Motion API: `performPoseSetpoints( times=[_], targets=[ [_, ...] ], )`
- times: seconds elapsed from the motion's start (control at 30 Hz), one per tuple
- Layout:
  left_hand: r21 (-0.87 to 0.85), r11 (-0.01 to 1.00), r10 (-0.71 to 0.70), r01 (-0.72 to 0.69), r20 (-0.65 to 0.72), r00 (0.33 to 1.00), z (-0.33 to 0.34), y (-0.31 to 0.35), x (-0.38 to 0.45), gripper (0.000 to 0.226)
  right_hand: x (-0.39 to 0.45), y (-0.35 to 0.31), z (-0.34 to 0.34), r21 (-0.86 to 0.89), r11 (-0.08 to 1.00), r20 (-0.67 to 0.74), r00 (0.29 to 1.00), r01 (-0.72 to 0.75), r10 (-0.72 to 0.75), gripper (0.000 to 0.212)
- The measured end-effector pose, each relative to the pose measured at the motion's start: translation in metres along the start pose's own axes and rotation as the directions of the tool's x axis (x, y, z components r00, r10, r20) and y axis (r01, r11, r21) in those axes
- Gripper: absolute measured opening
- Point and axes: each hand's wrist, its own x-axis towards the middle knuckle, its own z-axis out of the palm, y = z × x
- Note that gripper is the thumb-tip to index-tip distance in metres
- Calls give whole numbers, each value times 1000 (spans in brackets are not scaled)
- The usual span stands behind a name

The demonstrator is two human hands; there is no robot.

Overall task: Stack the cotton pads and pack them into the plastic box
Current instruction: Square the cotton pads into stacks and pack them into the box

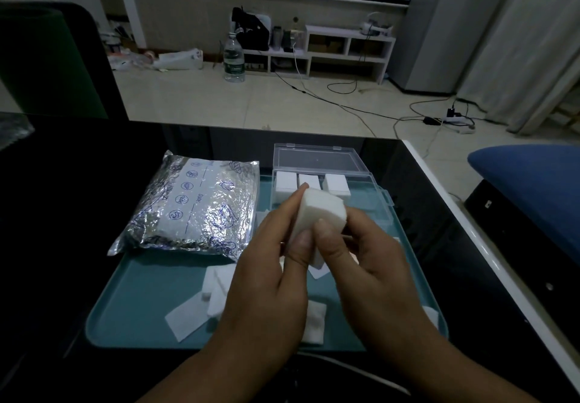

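From the head camera, both hands meet above a teal tray [131, 305] with rounded corners and a smooth matte surface, set on a glossy black table [78, 189]. The left hand [266, 280] and the right hand [373, 264] together hold a thick stack of cotton pads [320, 214], a soft white block with squared edges, raised just in front of the plastic box [361, 195]; the left fingers lie along its left side, while the right thumb presses its near face and the right fingers curl behind it. The box is clear and rectangular, its hinged lid [317, 159] laid open toward the far side, and three upright white stacks [337, 184] stand in a row along its back wall. Loose pads [188, 318], thin, flat and fibrous, lie scattered on the tray near the wrists, some overlapping. On the tray's left part rests a crinkled silver foil bag [194, 205], shiny, with blue printed symbols on a white panel. Beyond the table, a pale tiled floor carries a clear water bottle [233, 57] and trailing cables.
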Motion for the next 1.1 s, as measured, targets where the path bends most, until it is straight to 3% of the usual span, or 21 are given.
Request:
performPoseSetpoints(
  times=[0.1,0.27,0.43,0.57,0.73,0.83,0.97,1.1],
  targets=[
    [-87,993,-86,83,-27,996,1,-2,2,42,9,-3,-10,101,992,-8,997,-79,80,15],
    [-154,970,-202,187,-93,975,7,-2,8,26,18,-1,-26,208,955,47,978,-210,204,19],
    [-26,980,-196,197,45,980,16,-1,20,24,34,3,-50,62,951,96,950,-304,298,25],
    [8,985,-172,172,107,979,31,-1,49,24,63,5,-75,-57,948,129,940,-312,317,17],
    [202,959,-240,201,197,951,58,-18,110,37,131,10,-108,-215,903,125,906,-372,404,14],
    [400,905,-246,147,209,946,64,-34,140,47,163,24,-116,-287,855,91,876,-433,474,11],
    [637,770,-109,-31,179,978,59,-51,162,41,189,47,-117,-389,800,71,852,-456,519,14],
    [737,636,-12,-230,307,952,57,-56,165,35,199,66,-114,-456,774,50,856,-440,515,15]
  ],
)
